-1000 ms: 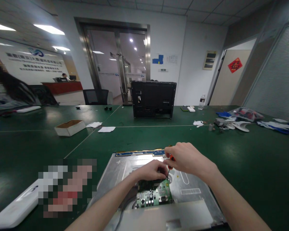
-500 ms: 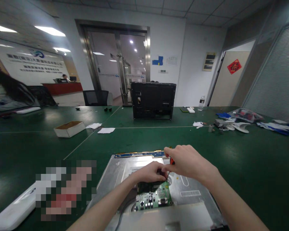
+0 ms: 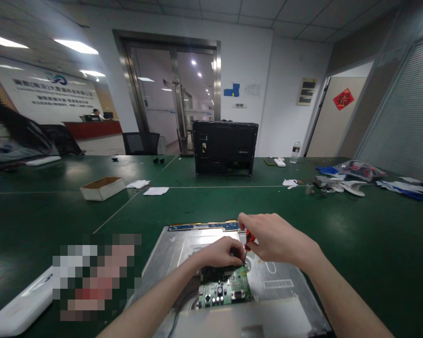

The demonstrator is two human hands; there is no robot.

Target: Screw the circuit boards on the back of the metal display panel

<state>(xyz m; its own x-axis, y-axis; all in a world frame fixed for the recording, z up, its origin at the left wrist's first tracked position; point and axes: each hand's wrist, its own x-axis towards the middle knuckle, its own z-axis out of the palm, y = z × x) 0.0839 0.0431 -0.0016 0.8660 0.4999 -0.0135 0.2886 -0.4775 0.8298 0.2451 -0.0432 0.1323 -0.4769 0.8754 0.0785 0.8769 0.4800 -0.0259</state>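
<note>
A silver display panel (image 3: pixel 282 300) lies on the table, its metal back facing up. On it sits a green circuit board (image 3: pixel 225 291), partly shaded and covered by my left hand (image 3: pixel 220 252). Those left fingers are curled together at the board's upper edge, beside the screwdriver's tip; what they pinch is hidden. My right hand (image 3: pixel 280 239) grips the red-and-black handle of a screwdriver (image 3: pixel 248 238). Its thin shaft points down to the board's upper right corner. Along the panel's far edge runs a narrow blue circuit strip (image 3: pixel 200 226).
A black monitor housing (image 3: pixel 226 149) stands upright across the green table (image 3: pixel 183 206). To the left are an open cardboard box (image 3: pixel 104 189), paper pieces and a white long object (image 3: pixel 21 303) beside a pixelated patch. Metal parts (image 3: pixel 333 183), bags and a water bottle (image 3: pixel 295 152) are at right.
My right fingers have shifted slightly on the screwdriver, and more of its red handle shows. My left hand and the panel stay nearly in place.
</note>
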